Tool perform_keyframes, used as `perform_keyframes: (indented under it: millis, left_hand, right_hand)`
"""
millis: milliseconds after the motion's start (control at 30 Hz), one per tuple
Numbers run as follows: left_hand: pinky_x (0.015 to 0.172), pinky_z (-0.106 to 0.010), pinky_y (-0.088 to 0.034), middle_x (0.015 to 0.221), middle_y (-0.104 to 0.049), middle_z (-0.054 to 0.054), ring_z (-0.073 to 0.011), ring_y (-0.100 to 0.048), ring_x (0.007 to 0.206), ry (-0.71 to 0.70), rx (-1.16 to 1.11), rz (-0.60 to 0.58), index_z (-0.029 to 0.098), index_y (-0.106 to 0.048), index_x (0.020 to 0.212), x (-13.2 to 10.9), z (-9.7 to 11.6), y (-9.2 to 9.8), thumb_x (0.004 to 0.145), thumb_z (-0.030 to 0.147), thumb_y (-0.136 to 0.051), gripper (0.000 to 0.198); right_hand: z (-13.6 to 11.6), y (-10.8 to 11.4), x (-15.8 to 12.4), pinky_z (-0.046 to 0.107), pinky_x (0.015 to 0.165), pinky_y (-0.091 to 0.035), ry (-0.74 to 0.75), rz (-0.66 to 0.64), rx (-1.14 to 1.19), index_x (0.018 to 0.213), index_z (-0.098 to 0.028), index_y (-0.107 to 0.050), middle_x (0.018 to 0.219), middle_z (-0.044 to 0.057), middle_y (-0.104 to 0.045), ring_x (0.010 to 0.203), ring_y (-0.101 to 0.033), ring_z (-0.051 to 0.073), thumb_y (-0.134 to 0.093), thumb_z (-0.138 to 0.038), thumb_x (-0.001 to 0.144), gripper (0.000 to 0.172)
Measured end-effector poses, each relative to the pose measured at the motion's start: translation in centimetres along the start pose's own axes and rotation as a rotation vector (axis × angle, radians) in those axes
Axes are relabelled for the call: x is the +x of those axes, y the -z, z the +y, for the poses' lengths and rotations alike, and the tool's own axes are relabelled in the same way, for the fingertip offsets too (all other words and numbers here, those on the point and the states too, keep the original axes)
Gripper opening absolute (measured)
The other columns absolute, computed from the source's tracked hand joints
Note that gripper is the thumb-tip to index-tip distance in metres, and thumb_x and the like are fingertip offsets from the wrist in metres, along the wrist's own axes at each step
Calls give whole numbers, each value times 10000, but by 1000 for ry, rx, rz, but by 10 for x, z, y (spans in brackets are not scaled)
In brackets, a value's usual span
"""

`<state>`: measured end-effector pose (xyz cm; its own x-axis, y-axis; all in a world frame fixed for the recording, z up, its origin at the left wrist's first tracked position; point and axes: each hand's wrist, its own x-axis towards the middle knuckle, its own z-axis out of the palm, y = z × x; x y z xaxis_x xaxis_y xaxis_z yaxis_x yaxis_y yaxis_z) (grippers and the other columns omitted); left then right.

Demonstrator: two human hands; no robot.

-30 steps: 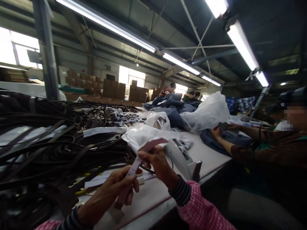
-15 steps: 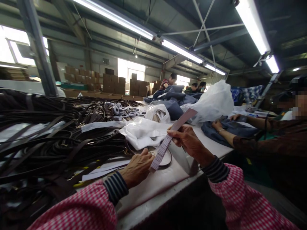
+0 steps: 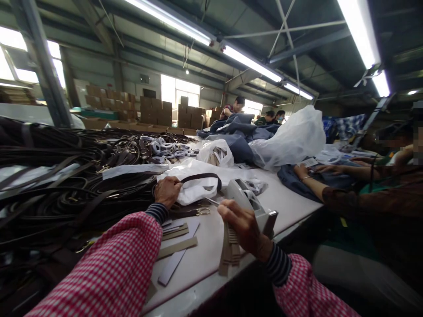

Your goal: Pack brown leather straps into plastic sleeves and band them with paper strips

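Observation:
My left hand [image 3: 168, 192] is closed on a dark leather strap [image 3: 201, 176], which arches to the right over a white plastic bag [image 3: 193, 192]. My right hand [image 3: 242, 225] is closed in front of a grey tape dispenser [image 3: 243, 196]. A thin, metallic-looking piece [image 3: 212, 201] sticks out from its fingertips; its kind I cannot make out. Below that hand, a bundle of tan ribbed strips [image 3: 229, 253] lies by the table edge. Between the hands rests a metal clasp [image 3: 204, 211] on a dark strap. Tan strips [image 3: 178, 247] and a pale strip [image 3: 180, 257] lie near my left sleeve.
Piles of dark straps [image 3: 66, 189] cover the left of the table [image 3: 206, 264]. Padded grey rings [image 3: 161, 149], a bulky clear plastic bag [image 3: 294, 136] and blue cloth [image 3: 243, 127] lie farther back. At right, a co-worker's hands [image 3: 302, 171] handle blue cloth. Boxes [image 3: 155, 112] stand behind.
The ribbed strip I held between both hands is out of them. My left hand has moved up and left onto a strap. My right hand has lowered, uncovering the tape dispenser.

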<state>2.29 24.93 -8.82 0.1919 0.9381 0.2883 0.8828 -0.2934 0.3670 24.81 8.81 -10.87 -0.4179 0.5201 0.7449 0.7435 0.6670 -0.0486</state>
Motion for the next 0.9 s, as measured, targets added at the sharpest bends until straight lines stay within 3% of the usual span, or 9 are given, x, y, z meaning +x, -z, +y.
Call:
perform_keyframes:
  millis: [67,167,300,400,500,600,700,800,900]
  left_hand:
    - [876,-361,-505,1072,-768,-136,-318,-695,1062,-36,-17,-9,156,-767,1065,0,-4,-3,957,316,-494,335]
    - [934,-362,-502,1067,-751,-105,-291,-679,1064,-191,-44,-40,164,-745,1092,-11,-1,-5,945,275,-533,281]
    - [994,-373,-495,1207,-679,-107,-285,-586,1172,-382,-45,-68,151,-658,1250,-39,15,1,909,156,-605,344]
    - [984,-382,-503,1266,-633,-97,-283,-524,1212,-493,-40,-80,186,-630,1258,-70,28,9,918,95,-601,354]
    - [969,-400,-502,1246,-623,-78,-271,-525,1173,-694,-47,-170,221,-637,1149,-106,34,10,980,165,-588,185]
    - [957,-463,-491,1264,-618,-74,-298,-538,1161,-840,-51,-282,243,-623,1159,-134,31,4,995,364,-630,204]
    - [970,-507,-470,1283,-617,-62,-315,-550,1168,-835,-52,-306,276,-598,1241,-145,24,-2,981,419,-651,302]
    - [942,-492,-485,1224,-640,-59,-297,-581,1106,-785,-77,-306,267,-601,1238,-147,23,-4,1002,425,-617,284]
    - [996,-515,-480,1387,-584,-95,-331,-543,1209,-760,-93,-265,267,-537,1365,-153,30,-11,977,415,-670,436]
  right_hand:
    - [1,-11,-8,298,734,-542,58,-199,-144,1121,-127,-657,1108,157,-684,876,-690,205,-385,-77,1045,287]
    - [-3,-14,-8,292,728,-543,10,-508,-197,1139,-159,-664,1071,111,-677,870,-663,205,-470,-47,995,267]
    - [1,1,4,279,885,-542,-71,-664,-3,1413,-238,-553,1223,69,-660,1085,-653,193,-442,90,820,687]
    - [11,11,0,307,988,-515,-208,-569,138,1385,-215,-567,1270,71,-660,1144,-652,193,-423,98,752,720]
    - [14,15,-15,341,926,-520,-407,-479,57,1145,-183,-662,1087,74,-704,1005,-684,216,-503,-15,886,347]
    - [10,15,-29,351,871,-510,-492,-564,-52,1024,-194,-670,1052,68,-685,986,-677,242,-607,-200,950,97]
    - [5,12,-34,347,869,-491,-563,-531,-46,980,-200,-661,1102,67,-664,1019,-664,247,-611,-257,956,80]
    - [5,6,-33,341,821,-466,-663,-415,16,822,-204,-631,971,42,-671,891,-656,225,-601,-187,900,85]
    - [8,1,-33,347,805,-446,-705,-312,28,736,-204,-586,851,41,-652,851,-632,230,-572,-140,836,119]
